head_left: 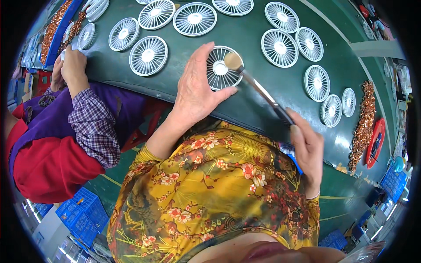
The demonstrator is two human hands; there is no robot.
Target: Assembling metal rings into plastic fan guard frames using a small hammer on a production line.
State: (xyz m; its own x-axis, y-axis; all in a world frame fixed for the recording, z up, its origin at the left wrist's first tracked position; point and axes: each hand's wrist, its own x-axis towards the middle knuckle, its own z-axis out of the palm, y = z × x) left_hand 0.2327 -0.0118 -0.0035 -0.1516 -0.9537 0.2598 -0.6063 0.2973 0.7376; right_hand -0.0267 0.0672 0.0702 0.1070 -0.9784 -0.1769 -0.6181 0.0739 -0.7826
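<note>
A round white plastic grille with radial slats (219,68) lies on the green table near its front edge. My left hand (195,85) grips its left rim, thumb below and fingers above. In my right hand (307,147) is a soft brush (263,90) with a dark handle, silver ferrule and pale bristles. The bristle end covers the upper right of the slats, close to the hub; whether it touches cannot be made out. Similar white grilles (148,55) lie to the left, with others (279,47) to the right.
Copper-coloured coiled parts (363,127) are heaped at the right, beside a red oval tray (375,143). A blue bin (61,33) with more coils stands at the far left. A co-worker's hands (70,68) work there. Blue crates (83,215) stand on the floor.
</note>
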